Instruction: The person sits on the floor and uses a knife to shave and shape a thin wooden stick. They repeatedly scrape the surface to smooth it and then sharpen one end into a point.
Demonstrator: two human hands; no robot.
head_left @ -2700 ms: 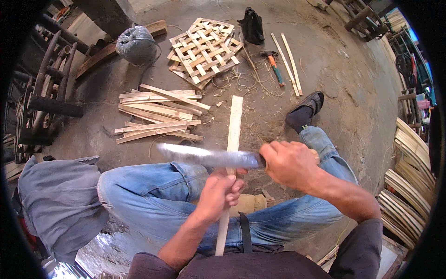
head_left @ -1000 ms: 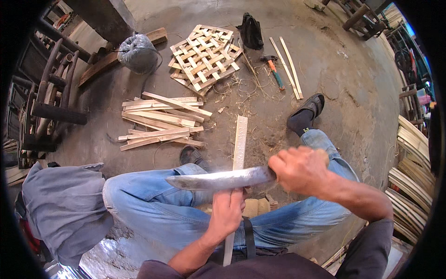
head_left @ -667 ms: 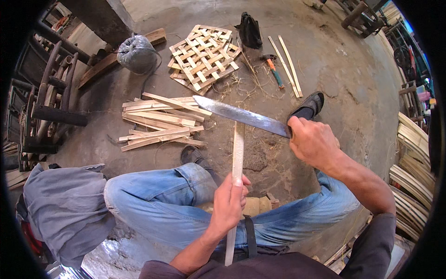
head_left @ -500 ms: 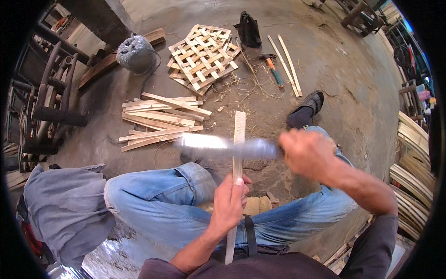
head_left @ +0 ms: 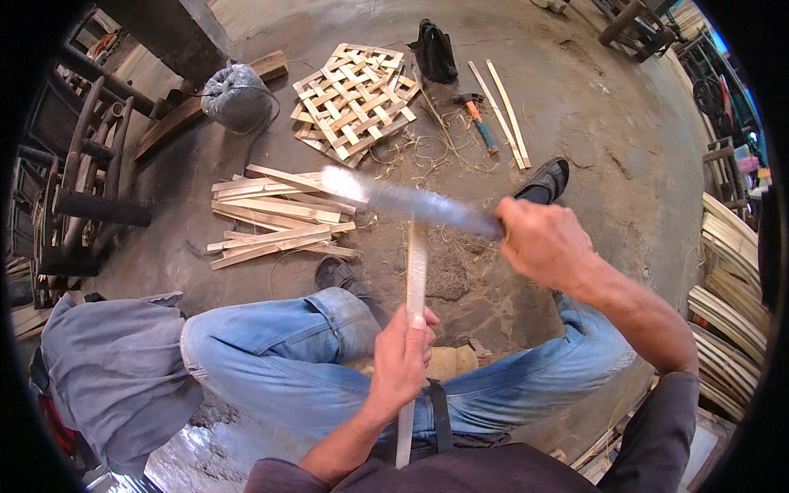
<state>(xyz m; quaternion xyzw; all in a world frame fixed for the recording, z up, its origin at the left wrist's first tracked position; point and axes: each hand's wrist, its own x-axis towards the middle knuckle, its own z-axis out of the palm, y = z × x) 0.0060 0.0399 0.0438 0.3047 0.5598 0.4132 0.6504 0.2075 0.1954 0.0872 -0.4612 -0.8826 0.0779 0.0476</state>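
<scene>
My left hand (head_left: 403,353) is closed round a long pale bamboo strip (head_left: 417,267), which points away from my lap with its lower end against my waist. In my right hand (head_left: 546,238) is a long-bladed knife (head_left: 427,204), its handle hidden by my fingers. The blade is smeared by motion and lies across the far end of the strip; whether it touches the wood I cannot tell.
Cut strips (head_left: 279,214) lie piled at the left, near woven lattice panels (head_left: 357,103). Beyond are a hammer (head_left: 477,123), a black bag (head_left: 436,53) and two thin strips (head_left: 505,115). A grey plastic-wrapped bundle (head_left: 236,99) sits far left; bent slats (head_left: 727,353) are stacked right.
My right hand has moved the knife away from me along the strip, to its far end, and the blade now slants. My left hand keeps its hold, nearly unmoved.
</scene>
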